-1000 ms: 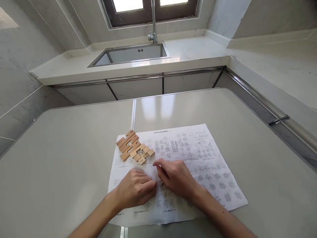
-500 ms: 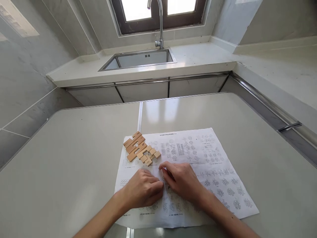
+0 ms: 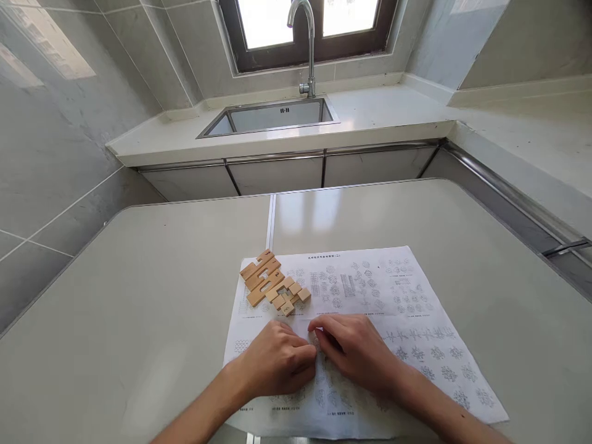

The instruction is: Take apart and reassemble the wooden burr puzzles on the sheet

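My left hand [image 3: 283,357] rests on the printed sheet [image 3: 356,271], its fingers curled into a loose fist; nothing shows in it. Beside it my right hand [image 3: 356,345] lies on the same paper with bent fingers, a gap between index finger and thumb, and no object between them. The two hands are close together. Just beyond them, over the sheet's upper left part, are notched wooden puzzle pieces [image 3: 259,277], some bearing numbers, set side by side. Touching these is a cluster of interlocked wooden pieces [image 3: 289,295] with a gap in its middle.
The sheet lies on a pale table [image 3: 176,277] with a metal seam [image 3: 271,222] across it. Behind stands a counter [image 3: 370,117] with a sink [image 3: 272,117] and a tall faucet [image 3: 311,55] below a window. Another counter runs along the right.
The whole view has shifted slightly, so everything sits a little lower and farther right. Both hands and the wooden pieces keep their places on the sheet.
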`<state>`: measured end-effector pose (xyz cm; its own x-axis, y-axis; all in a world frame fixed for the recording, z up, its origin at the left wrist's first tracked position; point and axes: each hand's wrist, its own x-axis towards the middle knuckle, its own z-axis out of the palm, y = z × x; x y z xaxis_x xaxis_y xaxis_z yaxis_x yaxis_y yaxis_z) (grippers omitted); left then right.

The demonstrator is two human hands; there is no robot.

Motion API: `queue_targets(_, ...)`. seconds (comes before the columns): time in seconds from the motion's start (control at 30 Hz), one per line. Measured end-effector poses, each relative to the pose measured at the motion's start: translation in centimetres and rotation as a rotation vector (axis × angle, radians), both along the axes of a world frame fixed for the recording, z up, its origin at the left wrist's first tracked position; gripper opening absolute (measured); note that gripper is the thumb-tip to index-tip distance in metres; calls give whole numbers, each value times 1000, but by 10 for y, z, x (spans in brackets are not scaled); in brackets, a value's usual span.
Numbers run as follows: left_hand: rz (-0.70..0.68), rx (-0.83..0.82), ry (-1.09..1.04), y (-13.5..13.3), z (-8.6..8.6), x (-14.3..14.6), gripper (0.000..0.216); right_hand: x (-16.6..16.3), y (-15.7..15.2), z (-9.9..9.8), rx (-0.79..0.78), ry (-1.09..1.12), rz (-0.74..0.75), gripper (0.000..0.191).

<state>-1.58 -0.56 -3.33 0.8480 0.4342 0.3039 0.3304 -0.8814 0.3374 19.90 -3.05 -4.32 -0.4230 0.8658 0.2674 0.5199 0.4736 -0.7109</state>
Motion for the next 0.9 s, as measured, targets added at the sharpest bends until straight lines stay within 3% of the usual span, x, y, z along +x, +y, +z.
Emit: queue_targets(0.9,5,23,-38,0,-2,0,30,-3,-1,-1,-5,13,11,19)
